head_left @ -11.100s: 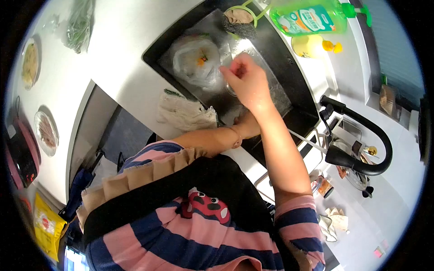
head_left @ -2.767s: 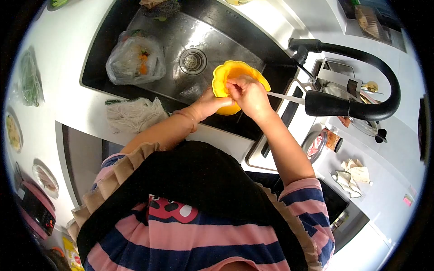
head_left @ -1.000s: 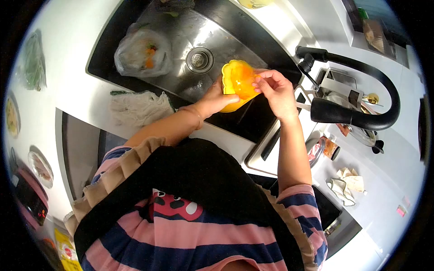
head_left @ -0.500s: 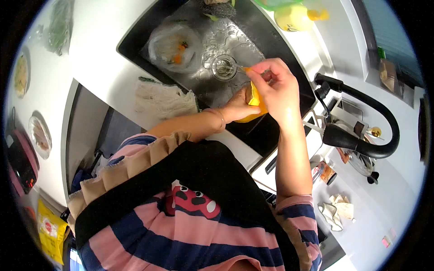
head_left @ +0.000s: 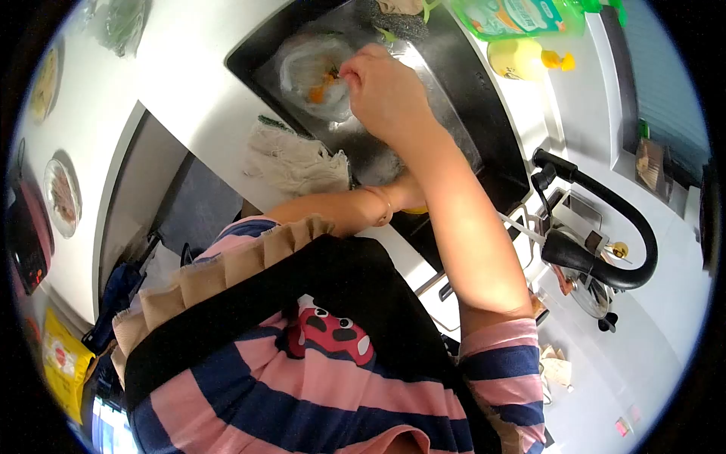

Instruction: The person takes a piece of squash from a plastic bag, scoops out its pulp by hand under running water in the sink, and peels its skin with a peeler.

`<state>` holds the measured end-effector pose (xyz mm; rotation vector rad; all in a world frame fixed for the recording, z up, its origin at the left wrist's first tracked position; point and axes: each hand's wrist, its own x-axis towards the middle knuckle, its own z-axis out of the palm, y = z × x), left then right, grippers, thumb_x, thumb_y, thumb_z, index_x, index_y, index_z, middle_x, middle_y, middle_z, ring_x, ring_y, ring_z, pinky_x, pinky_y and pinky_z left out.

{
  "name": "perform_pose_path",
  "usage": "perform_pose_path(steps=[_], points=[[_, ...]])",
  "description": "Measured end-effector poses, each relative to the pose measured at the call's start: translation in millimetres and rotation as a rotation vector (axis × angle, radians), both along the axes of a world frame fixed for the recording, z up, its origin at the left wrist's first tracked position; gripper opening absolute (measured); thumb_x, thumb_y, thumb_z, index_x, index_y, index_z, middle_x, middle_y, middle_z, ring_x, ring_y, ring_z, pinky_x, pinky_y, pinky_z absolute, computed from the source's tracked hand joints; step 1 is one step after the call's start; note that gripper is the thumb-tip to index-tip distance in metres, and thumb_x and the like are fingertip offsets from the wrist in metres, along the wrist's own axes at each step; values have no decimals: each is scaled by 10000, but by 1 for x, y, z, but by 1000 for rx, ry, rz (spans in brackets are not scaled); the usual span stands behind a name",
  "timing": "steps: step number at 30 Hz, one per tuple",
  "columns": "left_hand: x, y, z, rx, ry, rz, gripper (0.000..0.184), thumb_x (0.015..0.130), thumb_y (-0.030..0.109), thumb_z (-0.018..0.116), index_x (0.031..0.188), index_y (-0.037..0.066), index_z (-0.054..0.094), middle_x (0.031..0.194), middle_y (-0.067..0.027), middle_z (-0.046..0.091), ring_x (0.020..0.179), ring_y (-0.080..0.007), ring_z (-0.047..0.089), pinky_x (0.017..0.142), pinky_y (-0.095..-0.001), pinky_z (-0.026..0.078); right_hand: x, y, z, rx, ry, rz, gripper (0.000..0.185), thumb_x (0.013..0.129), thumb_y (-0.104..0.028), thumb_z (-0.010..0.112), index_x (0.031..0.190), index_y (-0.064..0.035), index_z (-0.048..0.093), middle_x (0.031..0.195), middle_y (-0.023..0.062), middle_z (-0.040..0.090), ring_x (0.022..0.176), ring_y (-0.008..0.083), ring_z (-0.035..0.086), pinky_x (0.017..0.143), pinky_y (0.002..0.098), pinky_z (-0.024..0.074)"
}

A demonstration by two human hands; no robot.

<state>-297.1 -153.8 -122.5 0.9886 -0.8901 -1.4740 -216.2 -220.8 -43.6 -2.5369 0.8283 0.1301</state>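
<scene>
Upper centre, over the sink (head_left: 480,106), the right hand (head_left: 389,98) has fingertips pressed together beside one plastic bag (head_left: 296,74); any scrap is hidden. Releasing low over the bag would limit spills. Centre: left hand (head_left: 407,189), grip unclear, beside one yellow squash (head_left: 416,210), both mostly hidden. Upper right: two pump bottles (head_left: 516,60).

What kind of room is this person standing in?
It looks like a kitchen, most likely in a home. You can see a dark sink with a bendy black tap beside it, a green soap bottle at its edge, and a plate of food on the white counter.
</scene>
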Motion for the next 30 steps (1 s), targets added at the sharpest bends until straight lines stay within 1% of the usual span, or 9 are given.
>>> perform_pose_path(steps=[7, 13, 15, 17, 19, 24, 27, 28, 30], points=[[-6, 4, -7, 50, 96, 32, 334, 786, 203, 668, 1042, 8, 579, 1087, -123, 591, 1006, -199, 532, 859, -339, 418, 6, 4, -4, -61, 34, 3, 212, 856, -187, 490, 921, -105, 674, 1054, 86, 588, 897, 309, 603, 797, 392, 494], [-8, 1, -5, 61, 173, 50, 296, 782, 191, 665, 1000, 2, 599, 1073, -116, 603, 983, -195, 537, 845, -342, 425, 3, -4, -6, -50, -142, -24, 138, 806, -173, 595, 885, -85, 666, 895, 90, 639, 798, 296, 621, 720, 372, 506], [-5, 0, -4, 84, 142, 46, 307, 783, 201, 662, 1010, 4, 600, 1075, -121, 607, 983, -203, 544, 844, -346, 427, 1, -4, -1, 143, -165, -123, 127, 779, -158, 611, 833, -45, 631, 819, 151, 623, 828, 326, 612, 717, 420, 493], [-3, -1, -4, 42, 14, -30, 341, 792, 240, 650, 1030, 1, 599, 1090, -135, 606, 1012, -222, 551, 860, -349, 426, -2, -5, -3, 197, -199, -141, 117, 777, -143, 617, 827, -38, 628, 810, 154, 626, 806, 325, 615, 701, 406, 495], [10, 4, 13, 86, 47, -40, 353, 797, 260, 643, 1032, 1, 598, 1096, -137, 605, 1026, -231, 551, 870, -350, 423, -4, -6, -8, 254, -236, -155, 107, 775, -127, 623, 822, -31, 625, 801, 157, 630, 785, 323, 618, 685, 392, 497], [0, 2, -1, 21, 23, -22, 430, 796, 319, 642, 1082, 6, 570, 1121, -143, 596, 1051, -247, 544, 902, -349, 411, -6, -11, -6, 700, -195, -399, 153, 832, -110, 572, 934, -21, 644, 863, 117, 663, 697, 194, 631, 627, 317, 497], [-17, 1, -22, 221, -63, -78, 572, 752, 340, 687, 1194, 31, 494, 1185, -137, 560, 1102, -254, 516, 930, -350, 393, -12, -11, 1, 897, -317, -579, 202, 847, -113, 558, 1009, -27, 642, 867, 108, 660, 723, 149, 622, 658, 299, 496], [-40, 0, -59, 172, 2, -35, 622, 731, 313, 702, 1235, 48, 453, 1210, -129, 539, 1128, -250, 499, 943, -349, 384, -21, -12, 1, 892, -320, -589, 202, 847, -113, 558, 1009, -27, 642, 867, 108, 660, 723, 149, 622, 658, 299, 496], [-44, -1, -63, 118, 67, 1, 681, 709, 287, 716, 1276, 65, 411, 1234, -122, 519, 1154, -246, 482, 956, -348, 375, -51, -22, -9, 626, -349, -546, 237, 879, -150, 562, 1068, -24, 626, 942, 81, 641, 792, 127, 605, 705, 243, 476]])
